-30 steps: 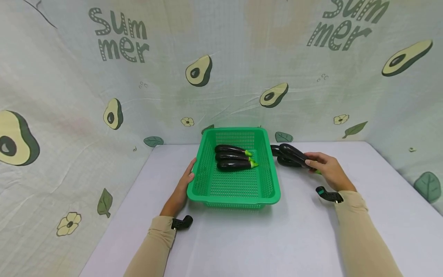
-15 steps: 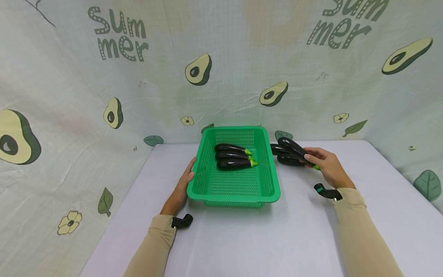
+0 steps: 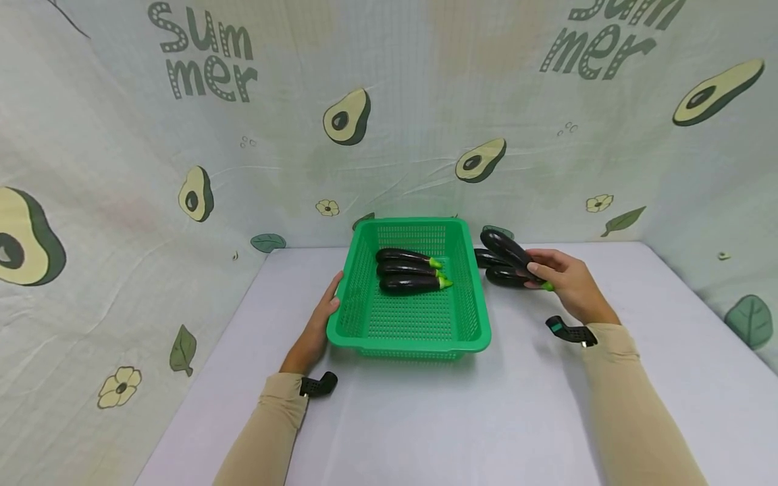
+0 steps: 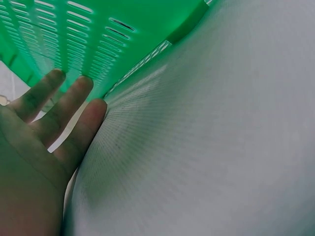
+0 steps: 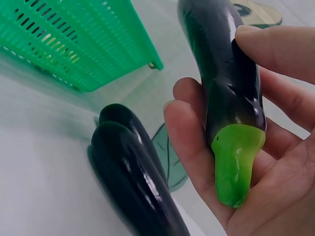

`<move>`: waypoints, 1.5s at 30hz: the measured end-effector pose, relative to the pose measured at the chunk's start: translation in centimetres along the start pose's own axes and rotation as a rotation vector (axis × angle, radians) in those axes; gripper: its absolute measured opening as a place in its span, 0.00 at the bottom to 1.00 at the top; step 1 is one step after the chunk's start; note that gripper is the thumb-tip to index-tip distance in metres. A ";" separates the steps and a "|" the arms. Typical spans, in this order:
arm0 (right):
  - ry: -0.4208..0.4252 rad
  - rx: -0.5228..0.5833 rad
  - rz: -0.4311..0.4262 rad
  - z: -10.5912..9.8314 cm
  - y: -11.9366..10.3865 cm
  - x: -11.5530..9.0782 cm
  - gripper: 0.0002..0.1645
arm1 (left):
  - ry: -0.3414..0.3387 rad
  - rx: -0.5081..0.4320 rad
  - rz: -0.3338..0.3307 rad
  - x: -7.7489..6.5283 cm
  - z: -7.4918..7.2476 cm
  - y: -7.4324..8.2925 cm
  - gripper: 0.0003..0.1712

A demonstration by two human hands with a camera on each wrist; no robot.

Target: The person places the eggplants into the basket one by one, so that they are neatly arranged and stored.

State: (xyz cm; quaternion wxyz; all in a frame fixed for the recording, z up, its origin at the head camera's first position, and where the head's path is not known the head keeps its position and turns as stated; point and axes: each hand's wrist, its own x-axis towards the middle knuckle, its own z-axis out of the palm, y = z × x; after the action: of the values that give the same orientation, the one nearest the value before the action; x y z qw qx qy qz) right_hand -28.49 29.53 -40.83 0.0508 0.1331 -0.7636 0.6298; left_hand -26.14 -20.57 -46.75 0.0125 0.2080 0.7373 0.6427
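A white table (image 3: pixel 425 418) spreads beneath both hands; the green basket (image 3: pixel 365 324) stands between them, its left wall touched by the straight, relaxed fingers of the left hand (image 3: pixel 316 331); three aubergines (image 3: pixel 408 273) lie inside it, ahead and to the right of that hand; the right hand (image 3: pixel 568 283) curls round a lifted aubergine (image 3: pixel 507 251) near its green stem; two more aubergines (image 5: pixel 133 172) lie on the table just under and left of it.

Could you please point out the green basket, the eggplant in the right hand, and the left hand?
green basket (image 3: pixel 408 344), head view, near rim.
eggplant (image 5: pixel 224 73), right wrist view, dark body above the green stem.
left hand (image 3: pixel 317 330), head view, back of the hand.
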 end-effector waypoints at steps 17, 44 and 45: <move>-0.026 0.047 -0.039 1.9 -1.3 0.3 0.29 | 0.001 -0.014 -0.009 -0.4 0.0 0.3 0.33; -0.115 0.009 -0.072 5.2 -3.6 0.7 0.28 | 0.013 0.012 -0.017 -0.2 0.0 -0.2 0.33; -0.122 0.010 -0.073 5.3 -3.7 0.8 0.28 | 0.013 0.009 -0.015 -0.2 0.0 -0.2 0.33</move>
State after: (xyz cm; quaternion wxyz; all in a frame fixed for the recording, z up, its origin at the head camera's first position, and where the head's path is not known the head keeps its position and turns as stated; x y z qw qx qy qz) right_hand -27.78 23.58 -38.23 0.0265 0.1991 -0.7568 0.6220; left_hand -26.02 -20.62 -46.98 0.0116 0.1982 0.7419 0.6404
